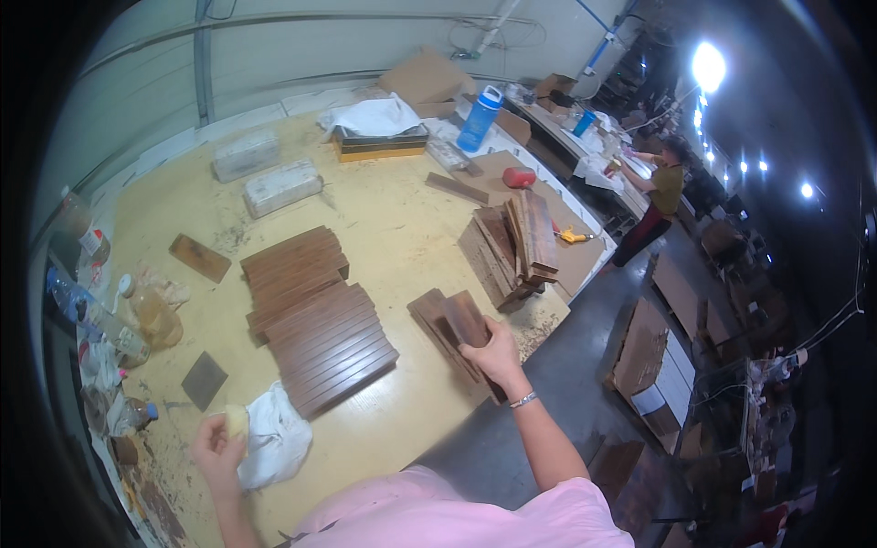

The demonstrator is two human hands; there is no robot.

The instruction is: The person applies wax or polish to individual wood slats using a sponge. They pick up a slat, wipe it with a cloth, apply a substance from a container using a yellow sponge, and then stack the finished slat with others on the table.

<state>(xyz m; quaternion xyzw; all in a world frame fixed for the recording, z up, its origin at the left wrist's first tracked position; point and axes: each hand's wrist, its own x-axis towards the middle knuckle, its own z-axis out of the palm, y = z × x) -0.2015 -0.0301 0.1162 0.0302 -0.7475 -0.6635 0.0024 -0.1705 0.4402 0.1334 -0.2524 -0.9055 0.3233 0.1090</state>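
My right hand [499, 354] is closed on a dark brown wooden board [464, 315] by its near side. The board is over other brown boards [429, 310] lying on the table near its right edge. At the lower left, my left hand [217, 449] pinches a small pale yellow pad [237, 421], perhaps a piece of sponge. Just right of that hand lies a crumpled white cloth [274, 436]. Between my hands several brown boards [333, 352] lie side by side in a neat row, with a second group [292, 265] behind them.
Loosely stacked boards [512, 242] stand at the right edge, near a red roll-shaped thing [519, 177] and a yellow tool [574, 236]. Whitish blocks [283, 188], a blue bottle [480, 119] and a cloth-topped box [379, 144] are farther back. Bottles [151, 315] line the left. A person [662, 192] works beyond.
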